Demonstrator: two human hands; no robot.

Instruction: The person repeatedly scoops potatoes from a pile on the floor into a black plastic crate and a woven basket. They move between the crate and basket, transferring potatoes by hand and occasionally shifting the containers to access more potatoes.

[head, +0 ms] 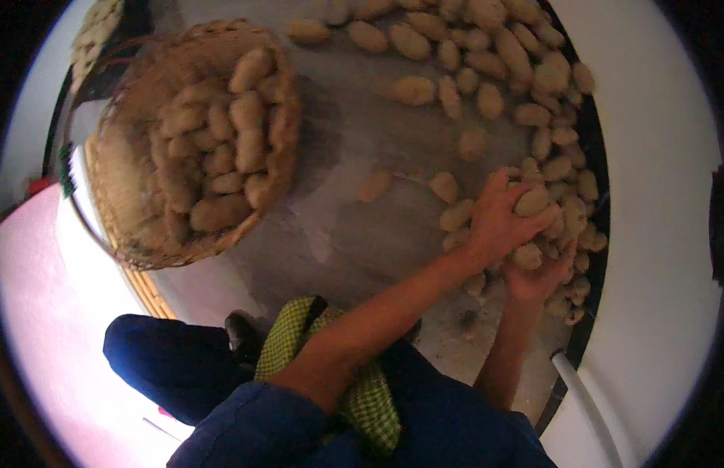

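My left hand (pixel 495 225) is closed around a potato (pixel 532 201) at the right side of the heap. Just below it, my right hand (pixel 540 282) is cupped palm up, with another potato (pixel 528 257) resting in it. Both hands are close together over the heaped potatoes (pixel 558 168) along the wall. To the left stands a round woven basket (pixel 125 193), partly filled with potatoes (pixel 221 212) of mixed sizes, some of them long and lumpy.
Loose potatoes (pixel 410 42) lie scattered over the grey floor (pixel 350 245) at the top. A white wall (pixel 648 193) with a dark strip at its foot bounds the right side. A pale pipe (pixel 587 398) runs at lower right. A green checked cloth (pixel 288 339) lies across my lap.
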